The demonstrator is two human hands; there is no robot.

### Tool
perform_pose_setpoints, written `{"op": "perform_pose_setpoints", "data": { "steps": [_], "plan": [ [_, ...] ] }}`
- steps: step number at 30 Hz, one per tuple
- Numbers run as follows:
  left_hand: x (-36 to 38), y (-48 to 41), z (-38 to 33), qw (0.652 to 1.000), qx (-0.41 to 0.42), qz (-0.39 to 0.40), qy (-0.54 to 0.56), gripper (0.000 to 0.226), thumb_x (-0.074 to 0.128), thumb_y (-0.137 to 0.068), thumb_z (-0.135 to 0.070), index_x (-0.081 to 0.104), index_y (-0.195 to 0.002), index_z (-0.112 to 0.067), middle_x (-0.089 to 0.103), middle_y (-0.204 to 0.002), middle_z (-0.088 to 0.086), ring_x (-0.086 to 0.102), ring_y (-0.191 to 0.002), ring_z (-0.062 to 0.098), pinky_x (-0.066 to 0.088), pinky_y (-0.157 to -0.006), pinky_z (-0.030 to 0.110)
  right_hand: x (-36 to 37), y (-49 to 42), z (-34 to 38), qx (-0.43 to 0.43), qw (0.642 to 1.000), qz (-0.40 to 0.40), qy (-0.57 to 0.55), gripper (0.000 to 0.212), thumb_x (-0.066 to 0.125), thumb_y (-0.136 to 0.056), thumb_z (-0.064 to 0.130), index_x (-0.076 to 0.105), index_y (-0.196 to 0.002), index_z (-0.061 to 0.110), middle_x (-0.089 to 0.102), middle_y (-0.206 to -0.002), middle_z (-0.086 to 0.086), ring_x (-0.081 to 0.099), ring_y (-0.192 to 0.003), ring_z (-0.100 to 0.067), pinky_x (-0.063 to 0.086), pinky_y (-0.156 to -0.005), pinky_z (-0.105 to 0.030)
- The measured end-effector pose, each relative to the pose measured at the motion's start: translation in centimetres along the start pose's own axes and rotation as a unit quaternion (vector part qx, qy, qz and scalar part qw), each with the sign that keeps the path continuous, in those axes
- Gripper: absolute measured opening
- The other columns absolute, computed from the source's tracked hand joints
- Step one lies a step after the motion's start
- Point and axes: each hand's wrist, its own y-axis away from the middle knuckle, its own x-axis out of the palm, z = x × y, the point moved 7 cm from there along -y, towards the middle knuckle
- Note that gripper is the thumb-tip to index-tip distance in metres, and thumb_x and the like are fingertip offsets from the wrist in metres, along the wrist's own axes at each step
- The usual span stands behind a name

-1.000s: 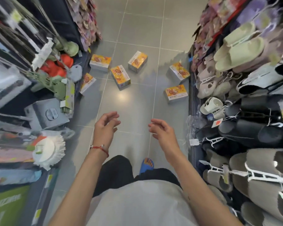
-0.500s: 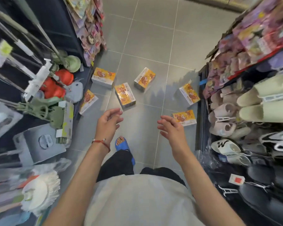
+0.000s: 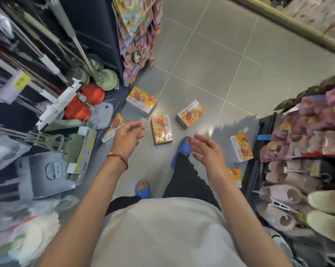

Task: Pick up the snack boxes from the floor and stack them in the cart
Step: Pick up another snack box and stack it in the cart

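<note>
the person stands in a shop aisle and looks down at a grey tile floor. both arms reach out in front.

the left hand has a red string band on its wrist. its fingers are loose, a little bent and spread apart, and they hold nothing. the right hand is the same, with spread fingers and nothing in them. both hands are up in the air and touch no box.

the snack boxes are yellow and orange, and all lie on the floor. six show. the middle box lies flat between the two hands, a bit ahead of them. the far box sits just beside the bottom of the left shelf. another one lies to its right, apart from it. the hidden box is by the left shelf too, partly behind the left hand. the side box lies just beside the bottom of the right shelf. the near box peeks out from behind the right arm.

the front blue slipper is on a foot that steps close to the middle box. the back blue slipper is nearer the body.

mops and brushes hang on the left shelf. soft house slippers fill the right shelf.
</note>
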Motion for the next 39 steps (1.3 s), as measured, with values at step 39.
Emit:
{"op": "perform_pose_setpoints", "data": {
  "steps": [39],
  "plan": [
    [17.4,-28.7,33.3,0.785,-0.377,-0.249,0.424,0.018,0.051,-0.102,-0.027,0.056,-0.119,-0.023,0.061,-0.112,-0.003,0.057,-0.107,0.016,0.044,-0.091,0.032,13.4,-57.0,-12.3,-0.051,0.76,0.273,0.587,0.029,0.067,-0.093,0.017,0.07,-0.122,0.016,0.071,-0.12,-0.004,0.065,-0.111,-0.025,0.051,-0.096,-0.034]
  ]
}}
